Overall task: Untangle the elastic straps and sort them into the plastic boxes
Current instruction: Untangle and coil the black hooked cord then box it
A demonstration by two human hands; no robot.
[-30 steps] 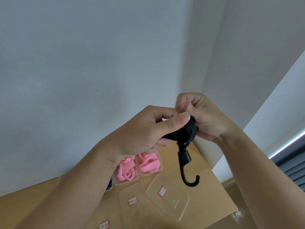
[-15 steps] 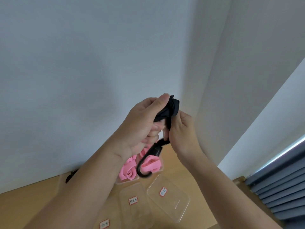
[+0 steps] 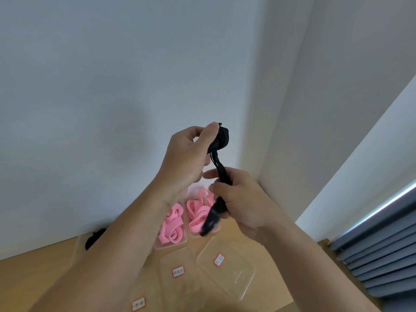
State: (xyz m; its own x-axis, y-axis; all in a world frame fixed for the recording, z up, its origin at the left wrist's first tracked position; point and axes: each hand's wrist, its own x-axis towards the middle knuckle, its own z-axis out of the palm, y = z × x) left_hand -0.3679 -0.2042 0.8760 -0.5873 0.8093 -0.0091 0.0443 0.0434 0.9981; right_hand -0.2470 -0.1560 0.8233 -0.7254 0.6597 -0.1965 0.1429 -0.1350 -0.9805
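The black strap (image 3: 221, 140) passes through the right hand (image 3: 243, 206) and shows below it only as a dark smear, its end too blurred to make out. The labels (image 3: 219, 260) on the clear boxes (image 3: 238, 282) are too small to read. Behind the left forearm (image 3: 126, 244) lies something black (image 3: 93, 238), perhaps another strap, mostly hidden.

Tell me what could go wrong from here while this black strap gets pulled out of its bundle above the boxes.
1. The black strap runs straight between the left hand, pinching the bundle, and the right hand; if either grip slips, the elastic may snap back.
2. The hook end hangs blurred in front of the pink straps in their plastic box; it could snag them or tip the box.
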